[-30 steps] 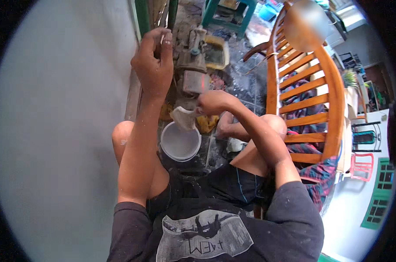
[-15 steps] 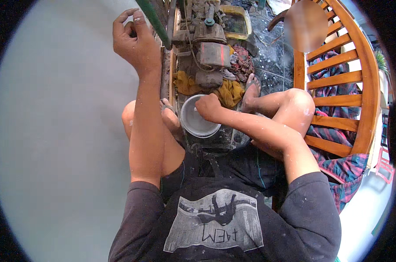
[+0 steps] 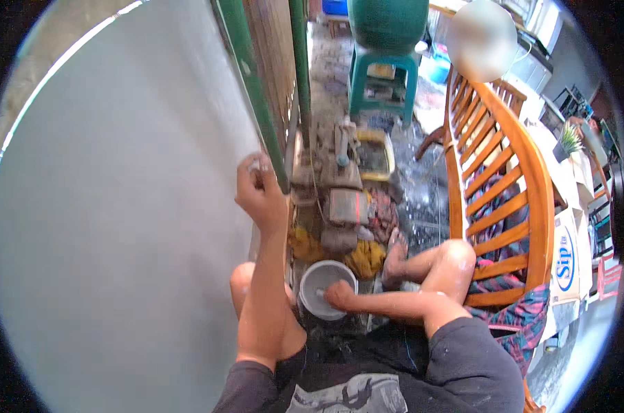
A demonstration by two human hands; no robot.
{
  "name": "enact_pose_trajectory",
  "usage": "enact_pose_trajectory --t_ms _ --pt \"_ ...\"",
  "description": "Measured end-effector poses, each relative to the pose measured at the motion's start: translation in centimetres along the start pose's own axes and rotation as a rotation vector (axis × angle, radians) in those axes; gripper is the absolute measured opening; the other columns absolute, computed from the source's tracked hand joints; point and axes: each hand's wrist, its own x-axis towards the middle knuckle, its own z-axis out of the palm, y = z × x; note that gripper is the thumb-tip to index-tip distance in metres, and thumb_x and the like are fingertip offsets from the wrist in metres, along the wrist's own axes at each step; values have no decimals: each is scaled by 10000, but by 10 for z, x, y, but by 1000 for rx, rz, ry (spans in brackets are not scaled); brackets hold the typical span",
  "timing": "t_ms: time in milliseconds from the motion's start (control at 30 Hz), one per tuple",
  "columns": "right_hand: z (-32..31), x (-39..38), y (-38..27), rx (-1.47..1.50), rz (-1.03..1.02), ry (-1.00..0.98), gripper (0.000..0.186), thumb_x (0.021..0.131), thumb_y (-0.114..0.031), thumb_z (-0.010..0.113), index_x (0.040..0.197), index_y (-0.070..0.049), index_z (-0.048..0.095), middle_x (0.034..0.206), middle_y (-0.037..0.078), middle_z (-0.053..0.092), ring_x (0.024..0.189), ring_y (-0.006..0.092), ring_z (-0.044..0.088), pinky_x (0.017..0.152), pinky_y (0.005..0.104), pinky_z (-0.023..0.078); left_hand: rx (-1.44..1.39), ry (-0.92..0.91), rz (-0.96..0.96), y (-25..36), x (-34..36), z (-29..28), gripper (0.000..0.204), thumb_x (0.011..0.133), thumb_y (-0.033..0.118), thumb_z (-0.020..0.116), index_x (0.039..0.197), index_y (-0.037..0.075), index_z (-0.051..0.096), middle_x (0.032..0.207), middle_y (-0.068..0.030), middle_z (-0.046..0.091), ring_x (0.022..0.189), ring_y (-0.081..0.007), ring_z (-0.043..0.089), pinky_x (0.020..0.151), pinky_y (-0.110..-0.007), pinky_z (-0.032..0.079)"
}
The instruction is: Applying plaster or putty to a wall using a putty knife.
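Note:
A round white bucket [image 3: 306,275] stands between my feet, with pale grey contents inside. My right hand [image 3: 341,296] is closed and reaches over the bucket's right rim into its mouth. Something pale shows by its fingertips, too small to name. My left hand [image 3: 261,193] is raised with fingers curled and thumb drawn in, close beside the lower end of a green pole [image 3: 251,82]. White smears mark its fingertips, and what it may hold is hidden. A large smooth grey surface [image 3: 119,227] fills the left side, next to my left forearm.
Beyond the bucket sit a dirty machine [image 3: 346,206], yellow cloth [image 3: 367,260] and a yellow-rimmed basin [image 3: 387,165]. Further off is a green stool [image 3: 384,82]. A wooden slatted bench [image 3: 525,179] flanks my right knee, with a plaid garment [image 3: 532,310] on it.
The view has tilted up, showing the stool and more of the bench. My right hand has shifted from the bucket's rim further into its mouth. My left hand is nearer the pole's lower end.

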Motion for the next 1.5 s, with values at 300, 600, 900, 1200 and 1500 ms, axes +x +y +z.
enact_pose_trajectory --t_ms 300,600,900,1200,1500 --pt "-92 6 18 -14 47 13 133 752 -214 612 750 -141 723 771 74 694 718 250 674 578 402 486 9 -40 -105 -1 -7 -17 117 887 79 594 964 -4 621 632 -29 531 565 -82 458 519 -253 392" --pt "-104 13 50 -46 36 266 123 714 -196 604 645 -139 689 670 105 668 642 267 674 524 402 504 91 52 177 -25 25 -7 244 936 259 600 858 28 600 716 -73 620 531 -82 386 491 -258 350" --pt "-108 1 38 3 70 223 151 747 -187 596 649 -117 687 684 148 672 657 296 680 546 401 525 14 -61 27 -18 -9 -18 67 829 122 627 875 73 623 599 -18 552 523 -88 495 512 -263 408" --pt "-140 -11 23 -82 55 290 127 731 -156 610 641 -139 699 644 101 662 619 248 668 506 380 475 7 -244 103 6 -11 -27 138 851 129 591 979 82 612 538 -26 447 479 -90 455 478 -281 384" --pt "-174 -21 14 -119 131 167 96 741 -153 644 694 -125 723 714 93 692 692 242 691 557 362 496 10 -274 82 9 -11 -23 162 850 130 584 1001 80 616 540 -95 485 460 -195 519 469 -327 404"
